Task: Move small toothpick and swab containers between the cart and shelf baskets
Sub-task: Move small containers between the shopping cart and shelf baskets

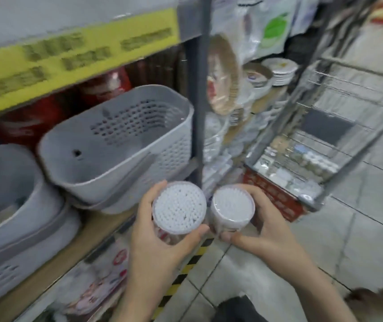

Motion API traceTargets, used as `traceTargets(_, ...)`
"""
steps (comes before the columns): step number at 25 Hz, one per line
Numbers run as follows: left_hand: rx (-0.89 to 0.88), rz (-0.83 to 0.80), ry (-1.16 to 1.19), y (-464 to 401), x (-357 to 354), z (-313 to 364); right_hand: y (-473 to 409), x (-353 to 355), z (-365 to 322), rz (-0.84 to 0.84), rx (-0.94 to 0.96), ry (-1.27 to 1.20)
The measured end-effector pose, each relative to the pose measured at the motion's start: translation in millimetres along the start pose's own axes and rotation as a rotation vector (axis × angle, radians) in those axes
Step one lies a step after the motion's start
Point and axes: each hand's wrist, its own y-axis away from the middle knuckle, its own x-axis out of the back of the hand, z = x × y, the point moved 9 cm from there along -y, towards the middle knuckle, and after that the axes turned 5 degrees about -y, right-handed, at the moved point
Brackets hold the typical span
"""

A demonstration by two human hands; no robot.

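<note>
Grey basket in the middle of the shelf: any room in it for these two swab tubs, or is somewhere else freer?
The tilted grey basket shows bare inside walls; its floor is hidden. The left basket seems to hold something. The cart bottom is crowded with small containers. Both hands, left and right, hold swab tubs.

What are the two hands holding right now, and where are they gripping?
Each hand holds one round swab container by its side wall: the left hand grips the larger swab container, the right hand the smaller swab container, fingers wrapped below the clear tops.
</note>
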Motion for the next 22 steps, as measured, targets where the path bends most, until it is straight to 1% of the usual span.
traceTargets(4, 0.064, -0.211, -0.031, -14.9, -112.8, -15.8, 26.7, 107.9, 56.1, 0.246, -0.158, -0.063)
traceTargets(9, 0.145, -0.358, -0.094, -32.4, -221.0, -35.2, 44.8, 202.2, 105.3, 0.411, -0.285, -0.085)
traceTargets(12, 0.147, -0.384, -0.167, -47.3, -260.0, -40.9, 42.9, 236.3, 127.1, 0.465, -0.334, -0.111)
traceTargets(16, 0.236, -0.397, -0.204, -84.1, -294.6, -66.3, 21.4, 271.1, 155.6, 0.522, -0.385, -0.127)
traceTargets(19, 0.284, -0.389, -0.231, -125.3, -317.5, -90.9, -8.0, 294.4, 175.1, 0.549, -0.42, -0.116)
traceTargets(22, 0.276, -0.417, -0.26, -174.6, -352.3, -112.9, -40.5, 320.4, 192.8, 0.584, -0.47, -0.092)
